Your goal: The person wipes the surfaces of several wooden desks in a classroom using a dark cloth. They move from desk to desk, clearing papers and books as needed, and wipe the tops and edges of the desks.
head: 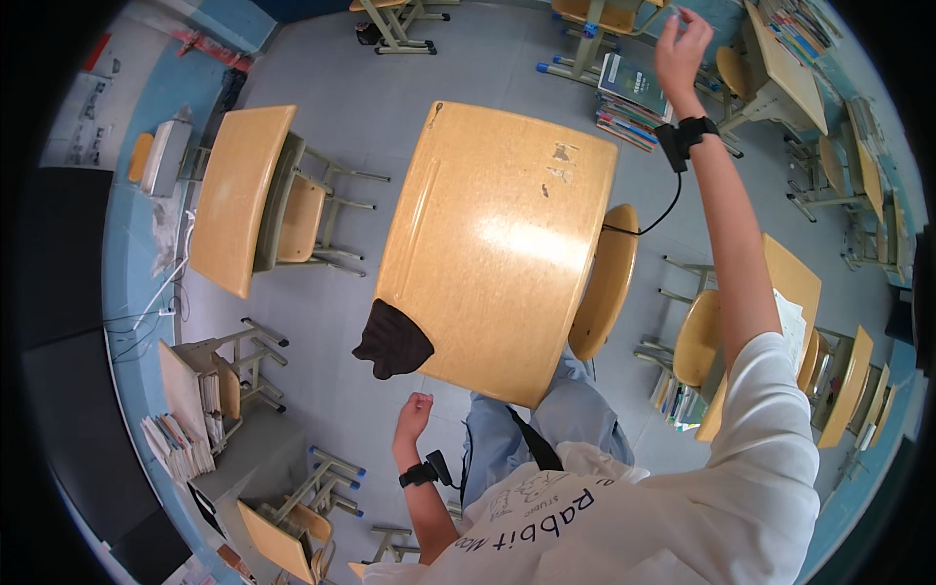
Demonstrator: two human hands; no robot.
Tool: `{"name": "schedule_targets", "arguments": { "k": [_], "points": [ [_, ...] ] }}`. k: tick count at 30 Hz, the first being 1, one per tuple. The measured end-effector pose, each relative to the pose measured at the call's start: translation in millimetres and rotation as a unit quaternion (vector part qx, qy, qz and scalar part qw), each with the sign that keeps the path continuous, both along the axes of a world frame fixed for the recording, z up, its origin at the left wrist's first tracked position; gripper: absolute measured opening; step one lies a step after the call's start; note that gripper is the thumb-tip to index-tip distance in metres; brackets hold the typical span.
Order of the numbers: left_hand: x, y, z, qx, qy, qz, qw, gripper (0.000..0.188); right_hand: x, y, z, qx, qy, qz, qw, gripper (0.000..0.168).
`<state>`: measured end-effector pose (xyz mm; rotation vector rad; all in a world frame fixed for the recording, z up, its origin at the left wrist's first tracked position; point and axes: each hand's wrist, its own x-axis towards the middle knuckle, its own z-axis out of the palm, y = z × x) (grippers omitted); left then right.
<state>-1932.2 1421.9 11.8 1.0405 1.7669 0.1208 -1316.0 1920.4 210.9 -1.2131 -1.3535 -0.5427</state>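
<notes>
A wooden school desk [504, 248] stands before me, its top worn through in small patches. A dark brown or black cloth [393, 341] lies over its lower left corner and hangs past the edge. Below that corner, off the desk, is my left hand [412, 418], fingers curled in and apart from the cloth. My right arm stretches far up to the right, with my right hand [683, 51] raised beyond the desk near a book stack. Its fingers are bent; whether something small is between the fingertips cannot be told. Both wrists wear black straps with cabled devices.
A wooden chair back [605, 281] is against the desk's right side. Stacked books [633, 99] rise from the floor at the upper right. Another desk [241, 197] stands to the left, and further desks and chairs [698, 336] surround me. A black cable [662, 218] hangs from my right wrist.
</notes>
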Motion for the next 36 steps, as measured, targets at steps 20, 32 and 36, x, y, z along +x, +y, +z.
{"name": "schedule_targets", "arguments": {
  "k": [20, 32, 36],
  "points": [
    [26.3, -3.4, 36.8, 0.042, -0.005, 0.052, 0.998, 0.028, 192.3, -50.5, -0.1, -0.125, -0.275, -0.173, 0.937, 0.019],
    [38.3, 8.5, 39.1, 0.03, 0.015, 0.018, 0.999, 0.029, 30.7, -423.2, -167.3, -0.613, -0.241, 0.219, 0.72, 0.025],
    [29.3, 10.1, 36.2, 0.069, 0.013, 0.0, 0.998, 0.034, -54.6, -469.4, -139.2, -0.614, -0.067, 0.178, 0.766, 0.027]
  ]
}}
